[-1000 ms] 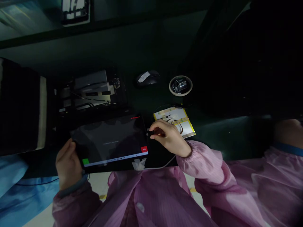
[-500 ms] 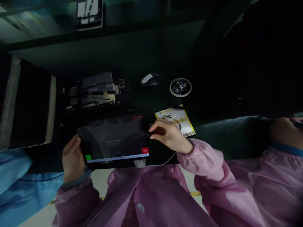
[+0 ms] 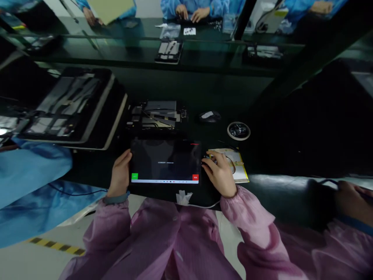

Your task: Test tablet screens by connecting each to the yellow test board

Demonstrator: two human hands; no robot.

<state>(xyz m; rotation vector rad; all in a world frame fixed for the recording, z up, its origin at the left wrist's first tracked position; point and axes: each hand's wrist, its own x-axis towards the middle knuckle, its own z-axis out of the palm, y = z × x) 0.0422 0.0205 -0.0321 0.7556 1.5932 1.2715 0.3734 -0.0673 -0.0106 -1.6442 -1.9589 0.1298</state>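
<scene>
In the head view, I see a dark green bench (image 3: 282,198), dim except for a pale sheen on the right. The tablet (image 3: 166,161) is at its near edge, screen up, a green block and a red block in its lower corners. The left hand (image 3: 120,177) grips its left side; the right hand (image 3: 219,174) has thumb and fingers drawn narrow by the right edge, though I can't tell whether they pinch anything. A white card (image 3: 241,173) lies partly under that hand. Beyond are an opened device (image 3: 161,112), a mouse (image 3: 214,117) and a round dish (image 3: 228,134); a stack of devices (image 3: 72,105) is at the left. Blue-sleeved people work past the shelf (image 3: 210,58), and striped tape (image 3: 56,245) crosses the pale floor (image 3: 26,266)
</scene>
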